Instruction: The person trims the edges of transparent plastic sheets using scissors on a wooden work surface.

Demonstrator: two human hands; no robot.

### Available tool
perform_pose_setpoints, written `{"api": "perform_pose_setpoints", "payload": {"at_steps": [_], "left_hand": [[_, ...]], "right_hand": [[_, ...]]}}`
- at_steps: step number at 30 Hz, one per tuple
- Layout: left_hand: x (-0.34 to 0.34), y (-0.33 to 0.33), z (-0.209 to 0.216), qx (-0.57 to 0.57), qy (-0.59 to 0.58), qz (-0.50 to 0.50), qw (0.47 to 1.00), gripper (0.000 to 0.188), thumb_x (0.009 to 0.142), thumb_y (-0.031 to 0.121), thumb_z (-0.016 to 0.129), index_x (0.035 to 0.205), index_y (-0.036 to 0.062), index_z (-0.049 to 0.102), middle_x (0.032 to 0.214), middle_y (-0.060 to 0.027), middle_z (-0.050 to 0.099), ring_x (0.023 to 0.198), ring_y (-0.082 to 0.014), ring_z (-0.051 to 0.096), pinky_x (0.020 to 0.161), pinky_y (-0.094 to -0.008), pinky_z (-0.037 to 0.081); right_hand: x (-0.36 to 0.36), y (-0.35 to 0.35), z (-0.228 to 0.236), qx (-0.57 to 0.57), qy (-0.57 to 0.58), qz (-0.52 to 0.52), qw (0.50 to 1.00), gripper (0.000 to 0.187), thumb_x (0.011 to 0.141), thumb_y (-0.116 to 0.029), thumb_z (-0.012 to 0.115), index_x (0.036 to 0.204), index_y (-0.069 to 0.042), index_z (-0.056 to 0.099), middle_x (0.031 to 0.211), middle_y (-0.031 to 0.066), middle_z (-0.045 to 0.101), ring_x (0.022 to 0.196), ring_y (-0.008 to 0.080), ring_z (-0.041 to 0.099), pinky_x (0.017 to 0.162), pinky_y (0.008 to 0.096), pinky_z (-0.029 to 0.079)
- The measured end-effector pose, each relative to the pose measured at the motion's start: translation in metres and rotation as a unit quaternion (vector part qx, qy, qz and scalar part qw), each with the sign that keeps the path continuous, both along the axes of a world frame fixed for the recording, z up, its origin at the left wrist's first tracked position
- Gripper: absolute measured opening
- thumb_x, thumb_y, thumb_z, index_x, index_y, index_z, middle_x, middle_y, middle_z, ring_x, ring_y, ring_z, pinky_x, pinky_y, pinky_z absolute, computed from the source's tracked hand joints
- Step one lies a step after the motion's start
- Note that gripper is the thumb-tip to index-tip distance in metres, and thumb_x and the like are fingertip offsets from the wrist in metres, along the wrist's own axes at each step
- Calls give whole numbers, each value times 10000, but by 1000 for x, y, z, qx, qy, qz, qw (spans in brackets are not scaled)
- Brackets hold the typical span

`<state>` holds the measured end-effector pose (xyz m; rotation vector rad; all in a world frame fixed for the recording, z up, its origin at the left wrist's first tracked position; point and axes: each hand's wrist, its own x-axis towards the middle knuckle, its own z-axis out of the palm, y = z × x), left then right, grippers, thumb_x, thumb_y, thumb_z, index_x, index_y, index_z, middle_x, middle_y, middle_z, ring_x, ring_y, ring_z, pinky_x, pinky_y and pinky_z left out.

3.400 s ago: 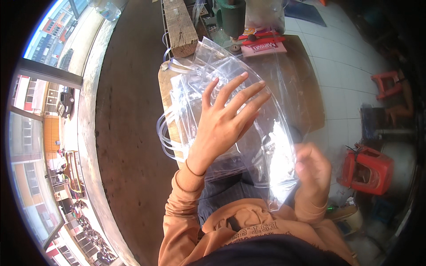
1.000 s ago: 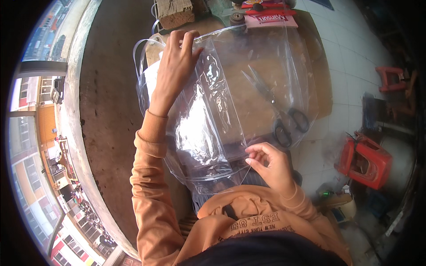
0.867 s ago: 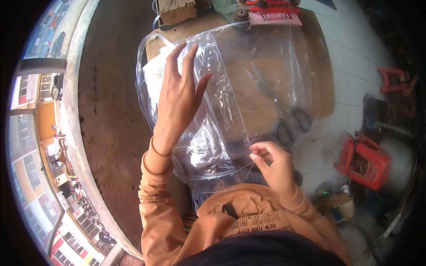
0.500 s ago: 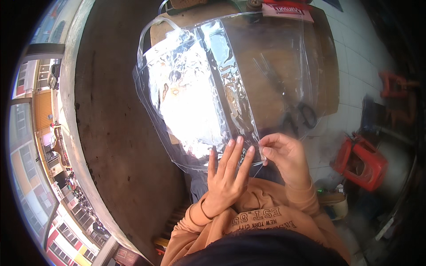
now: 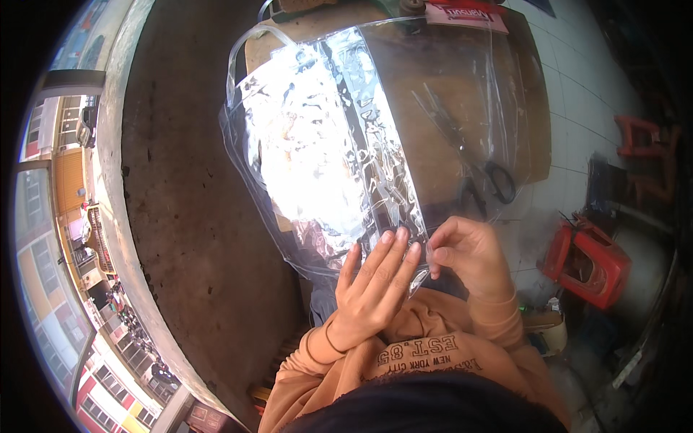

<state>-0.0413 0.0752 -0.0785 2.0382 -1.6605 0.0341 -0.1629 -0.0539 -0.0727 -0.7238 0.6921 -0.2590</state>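
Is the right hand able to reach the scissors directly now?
Probably not directly: the scissors lie under the clear plastic sheet, and the right hand is pinching that sheet's near edge.

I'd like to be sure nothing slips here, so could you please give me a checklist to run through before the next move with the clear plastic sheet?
1. Left hand flat on the near edge of the clear plastic sheet: ok.
2. Right hand pinching that same edge beside the left: ok.
3. Sheet spread across the wooden table: ok, though wrinkled and glaring.
4. Scissors away from both hands: ok; they show through the plastic farther out.
5. Whether the sheet is one layer or several: cannot tell.
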Motion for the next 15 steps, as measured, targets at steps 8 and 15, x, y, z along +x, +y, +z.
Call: {"api": "perform_pose_setpoints", "payload": {"at_steps": [8, 15], "left_hand": [[5, 2, 8, -53, 27, -17, 998, 174, 809, 106, 631, 978, 115, 673, 1020, -73, 679, 1033, -254, 618, 957, -379, 415], [6, -2, 9, -55, 15, -23, 998, 170, 813, 112, 619, 974, 124, 673, 1037, -76, 674, 1024, -251, 624, 928, -351, 438]], "right_hand": [[-4, -9, -2, -517, 218, -47, 826, 237, 823, -9, 615, 1052, 36, 573, 870, 121, 605, 744, 198, 601, 670, 301, 504], [-20, -26, -21, -684, 398, 66, 608, 555, 772, -39, 652, 1280, -26, 429, 934, 142, 517, 890, 276, 514, 791, 391, 434]]}}
